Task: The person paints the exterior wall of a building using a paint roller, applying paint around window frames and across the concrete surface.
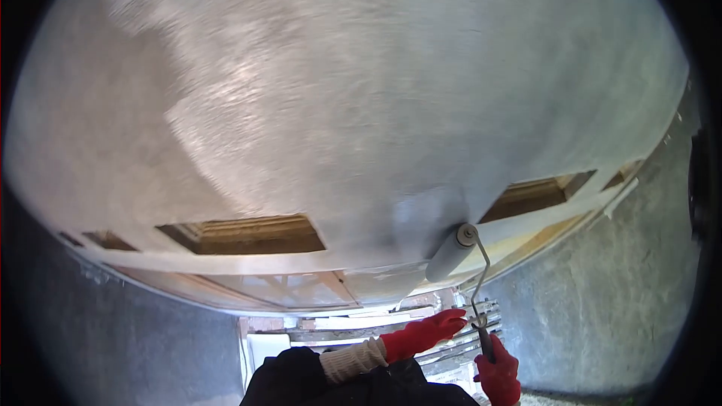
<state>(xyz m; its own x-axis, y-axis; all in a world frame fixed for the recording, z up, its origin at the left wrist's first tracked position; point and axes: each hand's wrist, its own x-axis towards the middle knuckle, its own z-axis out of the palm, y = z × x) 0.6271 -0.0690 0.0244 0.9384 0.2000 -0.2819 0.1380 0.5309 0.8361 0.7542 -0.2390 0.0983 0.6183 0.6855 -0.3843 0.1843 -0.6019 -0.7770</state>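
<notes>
Overhead, we had the paint roller (450,254) pressed flat against the grey-coated ceiling panel (361,90), its sleeve just beside the edge of a rectangular cutout (535,194) to the right. Our right hand (498,373), in a red glove, was closed around the roller's handle low down; our left hand (423,333), also red-gloved, lay with fingers stretched out toward the bent wire frame (481,274), fingertips near or on it, not wrapped round anything we could make out. We judged the tool light, the wire frame a bit springy, the sleeve soft and likely wet, so slippery to touch; best hold was the handle, with a steadying hand on the wire, never the sleeve. Edges to mind: the cutout right beside the sleeve, a second cutout (244,234) well to the left, and the panel's lower rim just below the roller. Open room was wide up and left across the coated surface; down and right was tight, with the rough grey wall (602,308) close by. View was fisheye and blurred at the top, so surface detail there was unclear.
</notes>
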